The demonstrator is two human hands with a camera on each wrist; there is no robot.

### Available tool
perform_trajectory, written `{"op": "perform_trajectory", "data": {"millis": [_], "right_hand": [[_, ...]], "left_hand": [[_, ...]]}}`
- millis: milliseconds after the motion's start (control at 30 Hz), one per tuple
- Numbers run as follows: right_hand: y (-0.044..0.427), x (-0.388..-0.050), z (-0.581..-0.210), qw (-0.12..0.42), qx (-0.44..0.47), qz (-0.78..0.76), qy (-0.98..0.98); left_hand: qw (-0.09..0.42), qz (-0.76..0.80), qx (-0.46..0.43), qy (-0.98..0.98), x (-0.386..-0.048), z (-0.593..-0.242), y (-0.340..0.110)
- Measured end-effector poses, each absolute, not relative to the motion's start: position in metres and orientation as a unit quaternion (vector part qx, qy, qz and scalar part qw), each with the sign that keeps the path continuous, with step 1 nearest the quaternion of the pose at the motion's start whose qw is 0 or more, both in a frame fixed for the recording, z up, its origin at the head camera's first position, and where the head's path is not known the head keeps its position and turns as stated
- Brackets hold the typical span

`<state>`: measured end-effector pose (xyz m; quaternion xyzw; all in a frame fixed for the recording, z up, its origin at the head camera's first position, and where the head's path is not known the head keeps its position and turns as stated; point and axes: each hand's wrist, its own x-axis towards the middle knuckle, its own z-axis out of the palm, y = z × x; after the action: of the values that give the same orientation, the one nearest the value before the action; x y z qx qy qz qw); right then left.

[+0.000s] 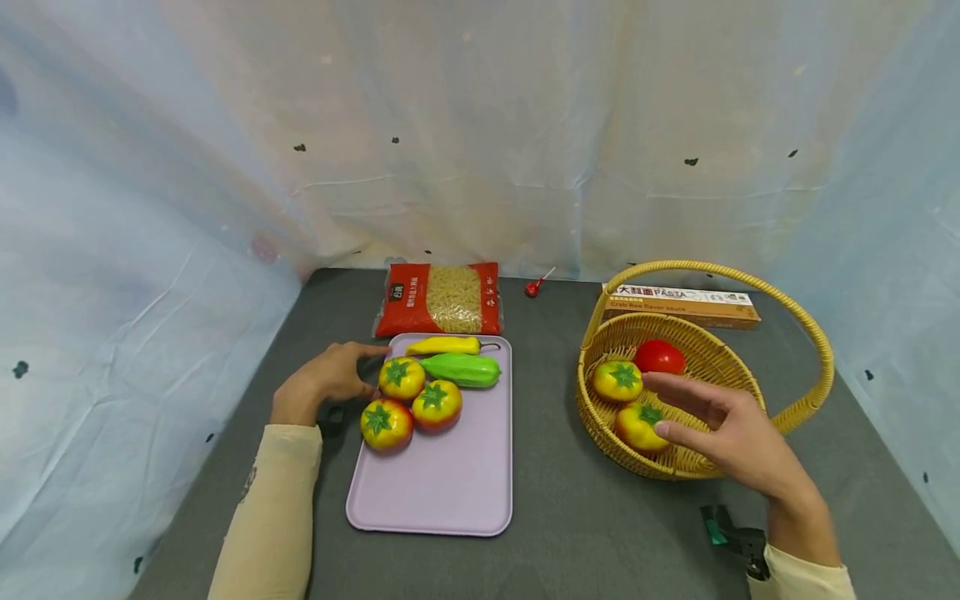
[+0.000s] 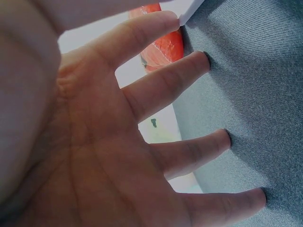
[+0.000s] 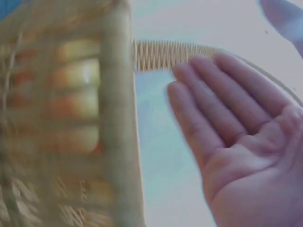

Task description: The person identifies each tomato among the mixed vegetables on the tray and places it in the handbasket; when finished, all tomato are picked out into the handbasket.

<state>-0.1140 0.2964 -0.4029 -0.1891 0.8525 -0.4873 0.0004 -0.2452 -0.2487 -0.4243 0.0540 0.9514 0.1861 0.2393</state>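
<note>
My left hand [image 1: 327, 382] is at the left rim of a lilac tray [image 1: 450, 492], its straight fingers spread; in the left wrist view the fingertips [image 2: 222, 139] rest on the dark cloth. On the tray lie a yellow pepper [image 1: 444, 345], a long green vegetable [image 1: 462, 370] and three yellow-red fruits [image 1: 387, 426] with green leaf tops. Over the right part of a wicker basket [image 1: 600, 433] hovers my right hand [image 1: 750, 433], fingers extended, holding nothing. Inside the basket are two similar yellow-red fruits [image 1: 617, 381] and a red tomato [image 1: 660, 357].
Behind the tray lies a red pasta bag [image 1: 453, 300], with a red lollipop [image 1: 533, 288] to its right. A pasta box [image 1: 682, 307] sits behind the basket, whose tall handle [image 1: 821, 350] arches up. Pale curtains [image 1: 480, 150] enclose the dark table [image 1: 555, 500].
</note>
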Motion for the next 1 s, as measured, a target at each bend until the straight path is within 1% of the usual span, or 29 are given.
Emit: {"op": "perform_trajectory", "data": {"millis": [100, 333, 433, 667, 800, 1000], "right_hand": [[0.286, -0.118, -0.403, 0.001, -0.220, -0.532, 0.818], [0.241, -0.135, -0.399, 0.029, -0.281, -0.584, 0.761], [0.219, -0.143, -0.399, 0.045, -0.294, -0.592, 0.749], [0.161, -0.161, -0.399, 0.106, -0.313, -0.604, 0.725], [0.132, -0.177, -0.407, 0.135, -0.336, -0.604, 0.710], [0.097, -0.200, -0.430, 0.167, -0.349, -0.604, 0.697]], "left_hand": [[0.239, 0.186, 0.056, 0.952, -0.246, -0.425, -0.249], [0.236, 0.186, 0.062, 0.952, -0.246, -0.426, -0.250], [0.238, 0.186, 0.060, 0.951, -0.246, -0.425, -0.249], [0.240, 0.186, 0.057, 0.951, -0.247, -0.425, -0.249], [0.236, 0.184, 0.058, 0.952, -0.248, -0.425, -0.249], [0.237, 0.184, 0.056, 0.952, -0.248, -0.427, -0.249]]}}
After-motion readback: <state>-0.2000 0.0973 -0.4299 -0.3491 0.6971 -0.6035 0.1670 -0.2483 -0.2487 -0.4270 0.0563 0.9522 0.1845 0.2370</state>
